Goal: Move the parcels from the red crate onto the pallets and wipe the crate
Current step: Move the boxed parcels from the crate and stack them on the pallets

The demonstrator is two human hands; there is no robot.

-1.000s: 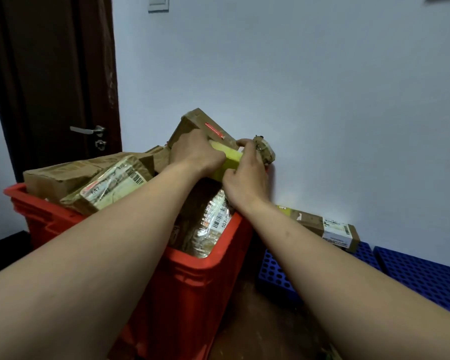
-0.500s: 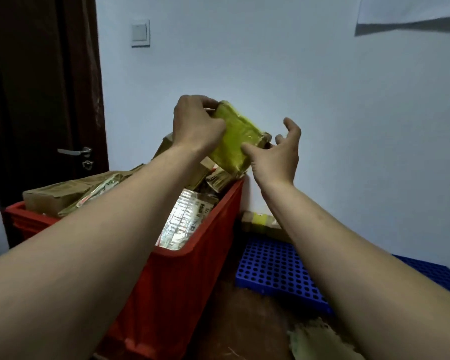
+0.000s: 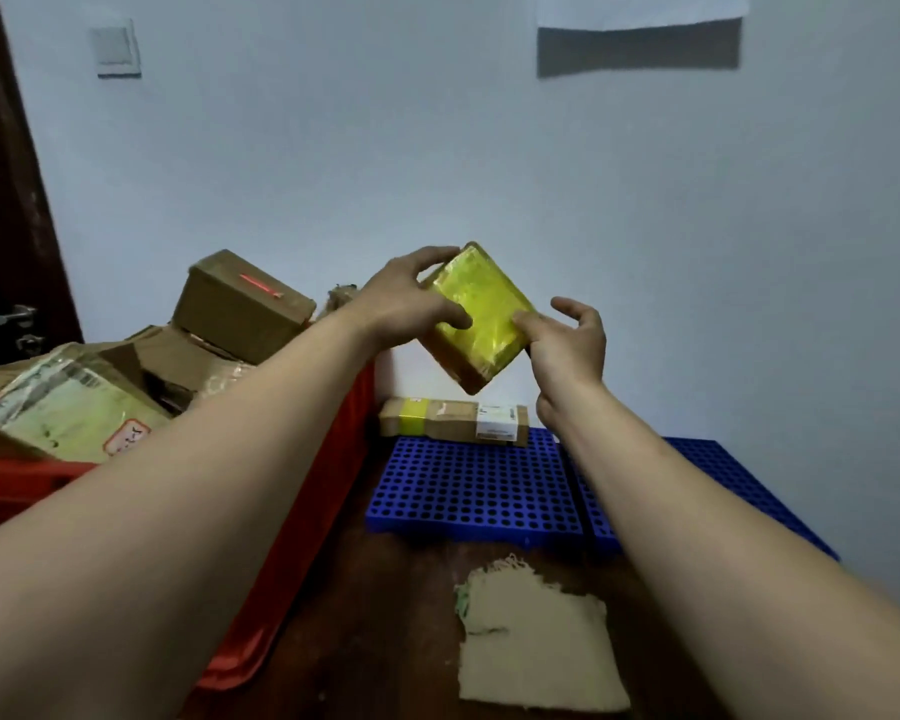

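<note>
Parcel transfer is under way: a second ago both hands were down among the pile at the far corner of the crate, and now the yellow parcel has come out and swung right, past the red crate rim, so it hangs in the air over the near blue pallet. I read that as the lift being done and only the set-down left for this one. My left hand is clamped on its upper left edge, fingers over the top and thumb on the face. My right hand is not closed on it: the thumb rests on the lower right of the face while the fingers stand spread and apart from it. The parcel is a flat slab wrapped in glossy yellow film, tilted onto one corner, with a brown cardboard edge showing along its lower side. Below it one long brown parcel already lies at the pallet's far edge by the wall. The crate is far from empty, with a brown box on top, so wiping is a long way off; a cloth lies on the floor in front of the pallet.
</note>
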